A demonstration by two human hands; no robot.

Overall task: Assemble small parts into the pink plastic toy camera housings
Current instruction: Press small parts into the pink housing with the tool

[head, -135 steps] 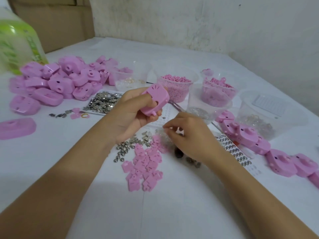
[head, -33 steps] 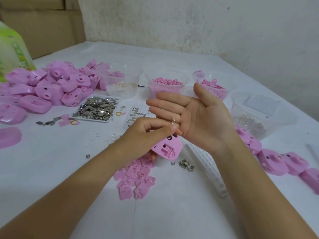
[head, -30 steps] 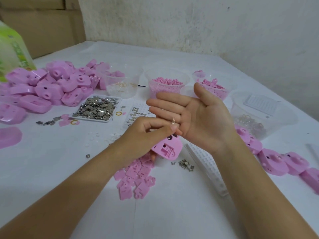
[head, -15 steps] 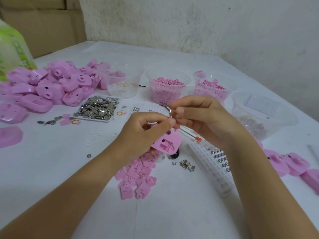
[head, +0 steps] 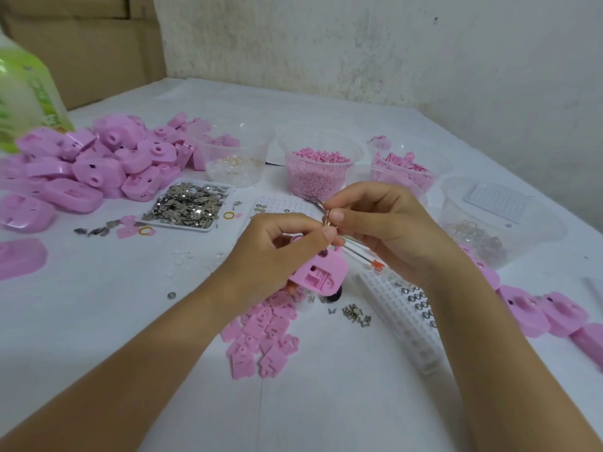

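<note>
My left hand (head: 277, 252) holds a pink toy camera housing (head: 321, 272) above the table, its open inner side facing me. The same hand's thumb and forefinger pinch a tiny part at the top edge of the housing. My right hand (head: 388, 226) grips metal tweezers (head: 355, 247) with a red-marked end, and its fingertips meet the left hand's over the housing. A small coppery part (head: 326, 220) shows between the fingertips. Flat pink pieces (head: 261, 334) lie on the table below my hands.
A heap of pink housings (head: 98, 164) lies at the left, more housings (head: 535, 311) at the right. A tray of metal pieces (head: 192, 207), clear cups with pink parts (head: 318, 171), a white grid strip (head: 401, 318) and a green bottle (head: 23, 102) surround the work spot.
My right hand was held flat and open while the left picked a tiny part from its palm. It has since closed on the tweezers and met the left fingertips over the housing.
</note>
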